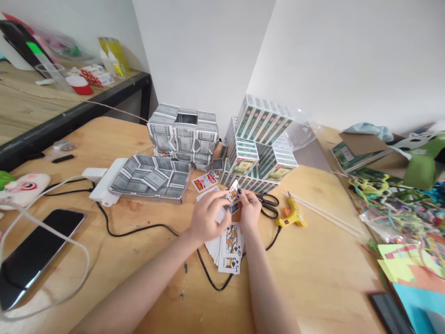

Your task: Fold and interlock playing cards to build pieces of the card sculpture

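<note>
Between my two hands is a playing card (232, 192), its printed face partly covered by my fingers. My left hand (210, 212) has its fingers curled at the card's near left side. From the right, my right hand (249, 205) pinches the card's edge between thumb and fingers. Below them lies a fanned pile of playing cards (232, 239), with a queen and a jack face up. Behind my hands rests a red and white card (204, 182). Black-handled scissors (269, 205) and a yellow glue gun (292, 214) lie right of my right hand.
Further back stand a structure of grey-backed cards (184, 134), a shallow card tray (149, 178) and stacked card boxes (259, 148). A white power strip (107, 183) with cords sits left. A phone (38, 253) lies front left. Craft supplies (399, 208) fill the right side.
</note>
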### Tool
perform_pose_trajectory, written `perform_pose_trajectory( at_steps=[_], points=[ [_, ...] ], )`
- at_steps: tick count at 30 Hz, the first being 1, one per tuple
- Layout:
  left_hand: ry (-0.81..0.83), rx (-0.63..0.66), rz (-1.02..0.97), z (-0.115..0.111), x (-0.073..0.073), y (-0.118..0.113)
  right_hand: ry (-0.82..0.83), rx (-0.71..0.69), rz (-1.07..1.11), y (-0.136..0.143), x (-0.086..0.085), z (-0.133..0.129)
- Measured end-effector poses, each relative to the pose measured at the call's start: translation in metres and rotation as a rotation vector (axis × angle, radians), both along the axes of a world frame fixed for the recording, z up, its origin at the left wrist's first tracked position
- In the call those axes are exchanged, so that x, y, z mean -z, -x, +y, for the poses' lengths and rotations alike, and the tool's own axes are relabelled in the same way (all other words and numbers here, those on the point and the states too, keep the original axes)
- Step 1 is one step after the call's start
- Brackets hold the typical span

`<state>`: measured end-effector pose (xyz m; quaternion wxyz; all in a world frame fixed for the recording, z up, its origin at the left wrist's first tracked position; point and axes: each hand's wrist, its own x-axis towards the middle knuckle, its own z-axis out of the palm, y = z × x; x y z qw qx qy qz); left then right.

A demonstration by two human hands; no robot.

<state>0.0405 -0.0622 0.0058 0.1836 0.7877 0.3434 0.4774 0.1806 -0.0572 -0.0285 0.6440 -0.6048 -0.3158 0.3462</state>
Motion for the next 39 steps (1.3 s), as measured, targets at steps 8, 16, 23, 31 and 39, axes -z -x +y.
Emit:
perform_pose_trajectory(
  at_steps=[8,16,23,31,39],
  points=[
    [-0.148,0.253,0.489,-0.069,-0.011,-0.032,0.024,-0.013,0.092,-0.008,0.007,0.006],
    [0.149,0.102,0.745,-0.067,0.011,-0.008,0.007,-0.034,0.061,-0.012,0.014,0.008],
    [0.140,0.257,0.816,-0.048,0.010,0.004,0.013,-0.047,0.144,-0.012,0.009,0.009],
    [0.058,0.408,0.821,-0.020,0.010,0.015,0.014,-0.051,0.205,-0.012,0.007,0.008],
    [0.080,0.458,0.871,0.008,0.013,0.024,-0.007,-0.058,0.189,-0.011,0.004,0.007]
  ],
)
